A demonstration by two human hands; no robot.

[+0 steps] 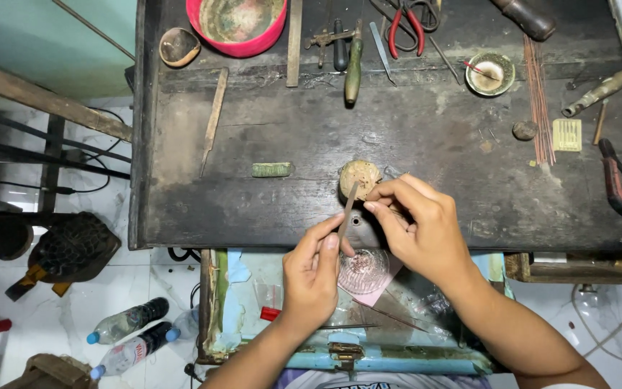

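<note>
A thin flat file (348, 204) is pinched between the thumb and forefinger of the left hand (312, 276) and slanted up toward the right hand (417, 225), whose fingers are closed on a small piece too tiny to make out. Both are kept at the front edge of the dark workbench (426, 137), beside a rounded wooden peg (358, 177), seemingly for support, above a clear glass dish (363, 270), seemingly so that filings are caught.
</note>
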